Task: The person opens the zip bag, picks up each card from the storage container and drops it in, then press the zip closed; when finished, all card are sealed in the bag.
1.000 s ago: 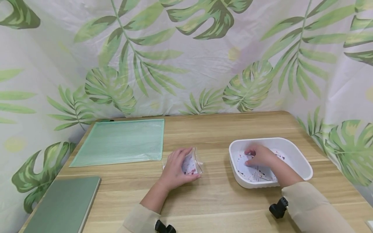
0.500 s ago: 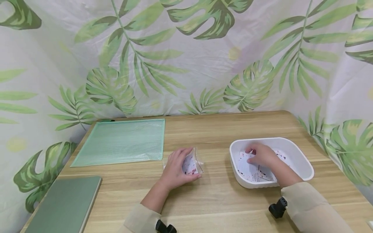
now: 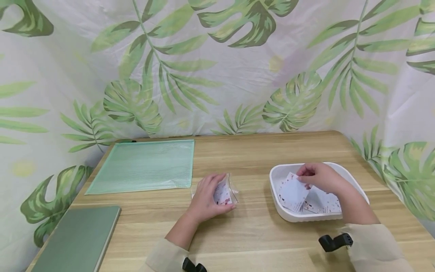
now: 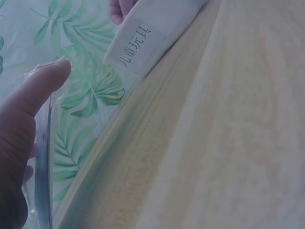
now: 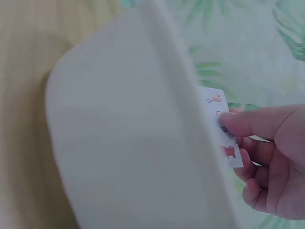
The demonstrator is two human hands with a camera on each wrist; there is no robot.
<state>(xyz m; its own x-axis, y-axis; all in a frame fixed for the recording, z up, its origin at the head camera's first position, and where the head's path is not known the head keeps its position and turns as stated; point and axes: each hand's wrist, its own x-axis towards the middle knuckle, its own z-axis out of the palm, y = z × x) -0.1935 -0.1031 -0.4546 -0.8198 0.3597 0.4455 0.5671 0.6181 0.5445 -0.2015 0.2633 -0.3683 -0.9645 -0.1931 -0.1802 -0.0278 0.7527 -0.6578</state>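
Observation:
My left hand (image 3: 204,200) holds a clear zip bag (image 3: 222,193) by its sides on the table; printed paper shows inside it. In the left wrist view the bag (image 4: 44,162) stands edge-on beside the thumb. My right hand (image 3: 321,176) pinches the upper corner of a white card (image 3: 293,192) printed with small coloured figures, which leans up out of the white plastic bin (image 3: 299,218). Thumb and fingers close on that card (image 5: 230,148) above the bin's rim in the right wrist view. More printed cards (image 3: 319,201) lie in the bin, partly behind the hand.
A green mesh pouch (image 3: 142,166) lies at the table's back left. Nearer the front left is a green notebook (image 3: 76,238). A leaf-printed curtain (image 3: 217,68) hangs behind the wooden table (image 3: 244,241). The bin's side bears a printed label (image 4: 136,47).
My right hand has risen slightly and moved right, lifting one card to a tilt over the others. The left hand still holds the bag in the same place.

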